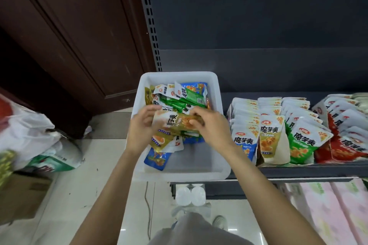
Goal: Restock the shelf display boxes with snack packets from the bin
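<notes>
Both bare forearms stretched forward and converging. Left hand point(141, 125) palm turned inward, fingers curled, gripping from the left. Right hand point(212, 125) knuckles up, fingers bent down, thumb pinching from the right. Hands close together, level, not touching.

A single head-worn wide-angle view looks steeply down, close over the bin point(180, 173), its edges seemingly distorted.

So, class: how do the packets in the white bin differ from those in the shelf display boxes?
The bin packets lie jumbled, colours mixed; the display-box packets stand in neat rows, sorted by colour. The bin packets lie loose in the white bin; the display-box packets sit in boxes. Both show similar branding.
</notes>
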Demonstrator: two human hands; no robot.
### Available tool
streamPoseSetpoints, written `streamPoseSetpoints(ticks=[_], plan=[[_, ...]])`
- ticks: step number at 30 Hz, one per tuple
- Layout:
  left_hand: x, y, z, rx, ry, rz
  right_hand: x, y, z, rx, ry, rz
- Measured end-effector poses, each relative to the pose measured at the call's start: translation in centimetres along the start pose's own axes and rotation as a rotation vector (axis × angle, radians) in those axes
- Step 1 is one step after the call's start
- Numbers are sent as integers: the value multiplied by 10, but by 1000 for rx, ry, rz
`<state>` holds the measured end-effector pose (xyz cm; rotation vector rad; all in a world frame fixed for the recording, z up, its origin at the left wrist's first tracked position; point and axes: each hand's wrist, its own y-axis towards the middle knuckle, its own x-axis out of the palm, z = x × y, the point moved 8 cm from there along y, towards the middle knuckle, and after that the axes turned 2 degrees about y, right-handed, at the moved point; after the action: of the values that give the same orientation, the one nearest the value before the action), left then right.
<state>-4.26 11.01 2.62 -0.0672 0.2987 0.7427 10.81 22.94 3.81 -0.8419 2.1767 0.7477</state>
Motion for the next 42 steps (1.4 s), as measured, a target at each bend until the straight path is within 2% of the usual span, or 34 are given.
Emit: streamPoseSetpoints(ticks=[2,5,7,9,15,18,21,25,27,29,32,38,42], plan=[[5,-5,19,-55,-308,-3,-25,-21,12,143,288,33],[52,-12,53,-49,-281,-230,-47,-50,28,334,721,70],[89,-18,71,-6,-254,-337,-63,-67,41,398,805,133],[121,-24,84,38,-226,-367,-85,-83,55,420,748,223],[207,-47,117,262,31,-417,-171,-132,83,427,80,523],[233,-56,137,420,136,-392,-187,-142,99,442,-32,578],[249,-58,141,498,240,-391,-184,-143,122,468,-32,581],[270,-57,118,533,489,-513,-160,-142,145,484,-4,484],[273,-56,109,534,571,-522,-151,-141,154,496,-26,444],[272,-54,107,556,661,-457,-143,-139,163,517,-75,384],[264,-48,109,580,648,-322,-137,-138,172,566,-90,336],[268,-44,104,669,693,-270,-141,-133,164,548,8,391],[229,-45,111,751,540,-38,-150,-135,132,425,-21,460]])
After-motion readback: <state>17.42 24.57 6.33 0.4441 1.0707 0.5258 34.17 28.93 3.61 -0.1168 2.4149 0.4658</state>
